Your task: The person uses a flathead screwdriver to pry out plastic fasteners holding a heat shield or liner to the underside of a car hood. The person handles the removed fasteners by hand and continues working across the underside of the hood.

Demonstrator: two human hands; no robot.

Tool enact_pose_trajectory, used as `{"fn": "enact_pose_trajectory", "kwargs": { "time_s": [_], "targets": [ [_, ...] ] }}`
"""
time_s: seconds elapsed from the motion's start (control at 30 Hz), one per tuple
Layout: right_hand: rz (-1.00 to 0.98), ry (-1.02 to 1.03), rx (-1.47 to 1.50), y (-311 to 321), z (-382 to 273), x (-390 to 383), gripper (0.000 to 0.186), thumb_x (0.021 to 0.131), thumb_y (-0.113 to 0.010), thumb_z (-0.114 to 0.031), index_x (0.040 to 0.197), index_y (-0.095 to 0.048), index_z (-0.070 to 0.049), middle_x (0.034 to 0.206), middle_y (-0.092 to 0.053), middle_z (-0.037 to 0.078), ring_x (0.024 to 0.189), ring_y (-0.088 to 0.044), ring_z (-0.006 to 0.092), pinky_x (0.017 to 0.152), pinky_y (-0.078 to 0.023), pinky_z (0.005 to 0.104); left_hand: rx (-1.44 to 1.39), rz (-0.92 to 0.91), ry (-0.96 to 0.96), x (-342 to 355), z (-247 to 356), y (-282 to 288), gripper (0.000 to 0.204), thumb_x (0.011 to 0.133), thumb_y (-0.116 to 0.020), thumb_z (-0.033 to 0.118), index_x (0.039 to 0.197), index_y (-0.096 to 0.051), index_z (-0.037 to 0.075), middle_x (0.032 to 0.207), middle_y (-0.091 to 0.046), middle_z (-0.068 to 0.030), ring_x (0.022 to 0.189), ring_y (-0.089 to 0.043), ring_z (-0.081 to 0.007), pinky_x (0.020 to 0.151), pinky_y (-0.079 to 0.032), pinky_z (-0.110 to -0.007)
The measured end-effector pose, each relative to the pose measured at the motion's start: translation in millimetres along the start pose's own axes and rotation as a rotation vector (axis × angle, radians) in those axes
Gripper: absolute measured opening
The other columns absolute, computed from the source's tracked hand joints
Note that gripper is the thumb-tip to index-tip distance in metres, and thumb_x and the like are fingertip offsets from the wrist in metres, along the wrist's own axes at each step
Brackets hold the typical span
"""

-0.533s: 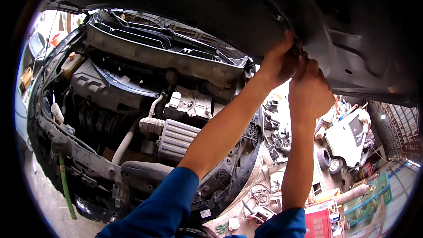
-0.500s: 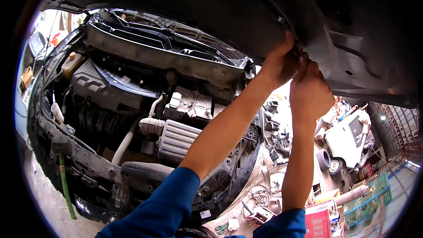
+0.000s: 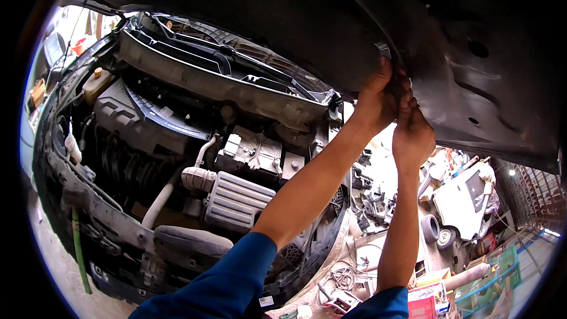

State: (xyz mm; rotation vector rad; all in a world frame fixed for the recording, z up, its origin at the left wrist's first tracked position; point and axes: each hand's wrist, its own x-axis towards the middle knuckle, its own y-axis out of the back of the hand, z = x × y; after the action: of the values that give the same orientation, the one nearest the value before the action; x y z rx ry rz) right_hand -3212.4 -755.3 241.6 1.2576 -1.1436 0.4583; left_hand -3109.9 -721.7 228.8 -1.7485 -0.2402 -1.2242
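Both arms reach up to the underside of a raised car hood [image 3: 490, 88]. My left hand [image 3: 378, 97] is closed at the edge of the dark hood liner [image 3: 331, 41], its thumb pressed flat on the liner and its other fingers mostly hidden at the edge. A small shiny spot, perhaps a clip, shows just above that thumb. Touching it from the right, my right hand [image 3: 413, 142] is closed in a pinch with its fingertips at the same edge. Whatever sits between those fingertips is too dark and small to make out.
Below the hood lies the engine bay, with a battery [image 3: 251, 150], a ribbed air filter box [image 3: 239, 199], a grey engine cover [image 3: 139, 118] and a capped reservoir [image 3: 96, 85]. At right are a white vehicle body [image 3: 463, 204], a tyre [image 3: 430, 228], a red crate [image 3: 422, 308] and scattered parts.
The view has tilted slightly. My right hand sits closer below the left one, its fingers more upright. Both hands stay at the liner's edge, and the shiny spot above the left thumb shows more clearly.
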Motion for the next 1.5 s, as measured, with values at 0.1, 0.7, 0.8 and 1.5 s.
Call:
{"fn": "enact_pose_trajectory", "kwargs": {
  "time_s": [0.1,0.7,0.8,1.5],
  "targets": [
    [0.011,0.059,0.1,-8.7,9.6,5.4,0.045,0.099,-0.048,-0.046,0.102,-0.072,-0.008,0.085,-0.07,0.019,0.081,-0.068,0.0388,0.07,-0.05,0.043,0.093,-0.027,-0.051,3.4,1.4,2.6,0.034,0.095,-0.059,0.044,0.091,-0.058,0.01,0.072,-0.054,-0.0033,0.064,-0.052,-0.0172,0.068,-0.047,-0.035],
    [-0.411,0.183,1.124,-87.0,57.5,31.4,0.043,0.105,-0.046,-0.033,0.108,-0.063,0.006,0.084,-0.064,0.004,0.076,-0.052,0.0075,0.067,-0.042,0.0234,0.761,0.637,-0.529,16.5,-24.9,-10.8,0.034,0.096,-0.063,0.029,0.077,-0.056,0.002,0.054,-0.051,-0.0042,0.041,-0.043,-0.0114,0.041,-0.038,-0.028],
    [-0.598,0.02,1.148,-64.5,35.6,13.1,0.037,0.102,-0.049,-0.035,0.092,-0.06,-0.001,0.073,-0.053,-0.001,0.056,-0.04,0.0035,0.049,-0.03,0.0222,0.713,0.503,-0.32,-3.0,1.7,-11.5,0.035,0.096,-0.063,0.034,0.083,-0.057,0.002,0.062,-0.053,-0.005,0.048,-0.049,-0.0138,0.045,-0.042,-0.029],
    [-1.554,-0.308,2.243,-37.9,50.0,-16.1,0.042,0.106,-0.038,-0.026,0.142,-0.034,-0.006,0.063,-0.038,0.002,0.041,-0.034,0.0069,0.03,-0.028,0.0196,0.61,0.434,0.089,-12.0,35.7,-47.2,0.009,0.087,-0.053,0.012,0.09,-0.056,0.004,0.06,-0.041,0.0,0.046,-0.036,-0.0108,0.047,-0.034,-0.031]
  ]
}}
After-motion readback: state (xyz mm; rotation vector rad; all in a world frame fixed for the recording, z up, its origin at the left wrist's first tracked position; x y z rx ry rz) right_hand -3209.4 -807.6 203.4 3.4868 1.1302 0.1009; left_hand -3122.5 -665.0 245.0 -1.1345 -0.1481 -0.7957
